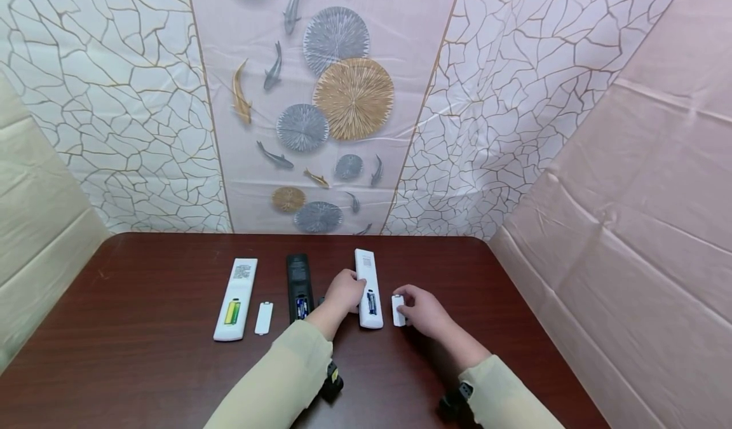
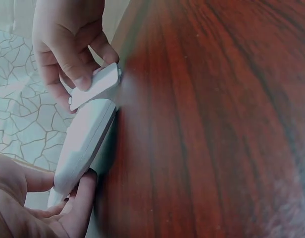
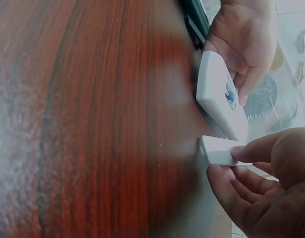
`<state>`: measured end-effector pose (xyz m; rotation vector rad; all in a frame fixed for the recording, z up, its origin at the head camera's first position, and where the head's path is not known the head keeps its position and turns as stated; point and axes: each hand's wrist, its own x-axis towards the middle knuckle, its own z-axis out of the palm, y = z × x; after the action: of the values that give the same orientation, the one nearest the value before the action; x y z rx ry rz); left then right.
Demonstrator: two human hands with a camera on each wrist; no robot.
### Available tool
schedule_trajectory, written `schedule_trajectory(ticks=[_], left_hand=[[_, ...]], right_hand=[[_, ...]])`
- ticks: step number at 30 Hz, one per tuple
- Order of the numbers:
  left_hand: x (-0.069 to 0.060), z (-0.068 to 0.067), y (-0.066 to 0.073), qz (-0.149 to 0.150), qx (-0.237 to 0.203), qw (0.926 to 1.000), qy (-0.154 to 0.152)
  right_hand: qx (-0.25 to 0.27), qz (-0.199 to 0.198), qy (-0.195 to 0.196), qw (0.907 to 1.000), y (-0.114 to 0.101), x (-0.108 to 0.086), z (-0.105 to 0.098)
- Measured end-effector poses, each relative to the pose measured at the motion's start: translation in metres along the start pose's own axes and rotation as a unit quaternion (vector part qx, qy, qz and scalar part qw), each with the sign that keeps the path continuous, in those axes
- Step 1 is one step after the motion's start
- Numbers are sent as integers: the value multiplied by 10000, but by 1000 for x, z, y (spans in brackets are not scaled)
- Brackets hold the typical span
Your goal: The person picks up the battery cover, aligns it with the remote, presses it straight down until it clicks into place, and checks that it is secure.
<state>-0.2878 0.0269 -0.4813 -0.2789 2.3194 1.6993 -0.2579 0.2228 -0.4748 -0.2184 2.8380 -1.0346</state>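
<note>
At the reddish table [image 1: 131, 365] by patterned walls [image 1: 354, 98]—perhaps cloth—left grip [image 1: 343, 294] holds a white remote [image 1: 372, 281], right grip [image 1: 426, 311] a cover [image 1: 396, 304].

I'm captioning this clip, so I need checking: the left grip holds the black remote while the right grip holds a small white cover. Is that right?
Not quite: the left grip holds a white remote, not the black remote, as the head view shows. The right grip does hold a small white cover.
</note>
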Motion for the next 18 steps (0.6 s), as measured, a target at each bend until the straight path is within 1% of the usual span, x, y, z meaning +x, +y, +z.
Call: schedule_trajectory(ticks=[4, 10, 14, 18], left_hand=[[-1, 1, 0, -96, -227, 9997, -40], [-2, 1, -2, -25, -391, 9992, -93], [-2, 0, -3, -38, -532, 9985, -111], [-2, -1, -3, 0, -679, 9976, -127]], right_hand=[[488, 99, 48, 9987, 0, 0, 0], [1014, 54, 174, 9947, 1, 0, 1], [1180, -72, 234, 9927, -1, -1, 1], [1216, -230, 312, 9918, -4, -1, 0]])
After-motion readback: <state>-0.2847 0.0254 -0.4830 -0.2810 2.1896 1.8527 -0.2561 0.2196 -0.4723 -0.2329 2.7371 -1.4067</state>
